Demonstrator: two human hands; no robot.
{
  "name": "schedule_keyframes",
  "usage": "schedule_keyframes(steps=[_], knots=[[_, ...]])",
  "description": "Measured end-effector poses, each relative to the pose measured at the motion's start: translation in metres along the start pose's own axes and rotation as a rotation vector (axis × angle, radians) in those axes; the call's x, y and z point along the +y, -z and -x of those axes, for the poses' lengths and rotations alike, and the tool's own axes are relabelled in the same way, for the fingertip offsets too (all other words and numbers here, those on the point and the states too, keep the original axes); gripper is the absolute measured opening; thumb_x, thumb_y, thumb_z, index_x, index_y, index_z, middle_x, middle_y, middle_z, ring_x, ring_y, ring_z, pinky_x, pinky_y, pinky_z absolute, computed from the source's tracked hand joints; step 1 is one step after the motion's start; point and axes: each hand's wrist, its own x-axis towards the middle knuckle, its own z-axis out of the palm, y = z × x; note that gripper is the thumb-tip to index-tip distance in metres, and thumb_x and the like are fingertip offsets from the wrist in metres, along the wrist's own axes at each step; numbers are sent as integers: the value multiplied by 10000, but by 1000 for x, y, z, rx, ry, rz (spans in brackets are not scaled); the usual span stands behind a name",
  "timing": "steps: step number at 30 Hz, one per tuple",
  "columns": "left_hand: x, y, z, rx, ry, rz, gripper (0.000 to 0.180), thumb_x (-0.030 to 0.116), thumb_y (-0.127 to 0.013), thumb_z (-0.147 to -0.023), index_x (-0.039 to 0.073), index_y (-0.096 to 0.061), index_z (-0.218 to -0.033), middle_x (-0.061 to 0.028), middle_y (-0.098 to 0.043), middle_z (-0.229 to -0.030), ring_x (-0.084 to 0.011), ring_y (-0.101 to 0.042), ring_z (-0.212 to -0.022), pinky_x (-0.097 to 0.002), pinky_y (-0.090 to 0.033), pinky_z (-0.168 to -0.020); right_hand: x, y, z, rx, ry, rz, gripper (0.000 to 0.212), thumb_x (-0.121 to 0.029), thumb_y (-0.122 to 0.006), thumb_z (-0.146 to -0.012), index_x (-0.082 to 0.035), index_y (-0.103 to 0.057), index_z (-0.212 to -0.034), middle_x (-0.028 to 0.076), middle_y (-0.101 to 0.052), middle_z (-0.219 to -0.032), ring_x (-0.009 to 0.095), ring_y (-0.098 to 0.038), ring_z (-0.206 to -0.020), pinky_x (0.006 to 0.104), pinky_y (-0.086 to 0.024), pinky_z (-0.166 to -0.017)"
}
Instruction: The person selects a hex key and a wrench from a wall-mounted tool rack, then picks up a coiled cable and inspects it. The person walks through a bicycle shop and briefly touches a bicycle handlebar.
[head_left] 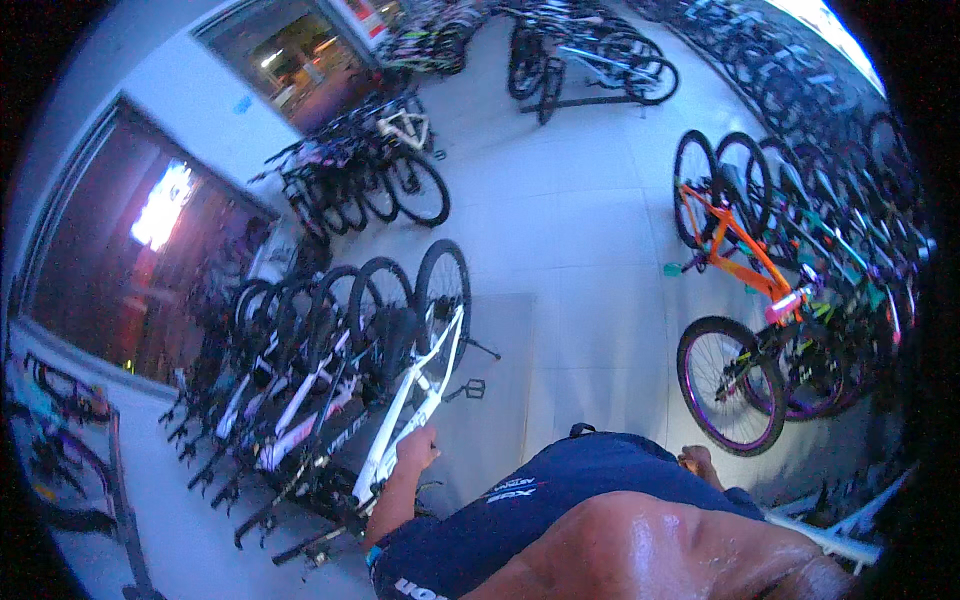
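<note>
My left hand (418, 448) is lowered at my left side, its fingers curled closed, and I see nothing in it. In the picture it overlaps the edge of a white bicycle frame (425, 370), the end bike of a packed row; no grip on the frame shows. My right hand (699, 463) hangs by my right side, partly hidden behind my dark blue shirt (590, 475). Its fingers look curled, with a small orange-yellow patch at them that I cannot make out. Ahead of that hand stands an orange bicycle (740, 255) with purple-rimmed wheels.
Tightly parked bicycles line both sides, with another group (400, 185) farther left and more (600, 70) at the back. Pale floor tiles (590, 290) run between the rows. A pedal (475, 388) juts into the aisle from the white bike. Windows (140, 250) fill the left wall.
</note>
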Motion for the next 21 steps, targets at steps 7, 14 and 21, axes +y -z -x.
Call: schedule_keyframes(steps=[7,14,21], knots=[[-8,-4,-12,-48,-122,-68,364,325,-839,-794,103,-711,-1052,-141,-732,-1044,-372,-715,-1001,-498,-571,-844,-56,10,38,58,181,101,216,-139,-541,-966,-128,-537,-751,63,-548,-683,217,-542,-565,389,-444,-475],[-19,-20,-28,-93,-159,-85,373,342,-859,-755,82,-705,-973,-148,-717,-997,-369,-705,-967,-509,-556,-805,-46,-3,26,155,-153,-746,199,-99,-557,-962,-102,-495,-772,60,-504,-677,196,-485,-536,339,-412,-469],[-21,-15,-38,-203,-112,9,418,442,-804,-829,92,-716,-1039,-147,-724,-1105,-374,-691,-1060,-489,-561,-897,-21,-15,16,179,-119,-593,181,-86,-608,-936,-85,-533,-771,69,-533,-666,206,-542,-550,348,-450,-473]])
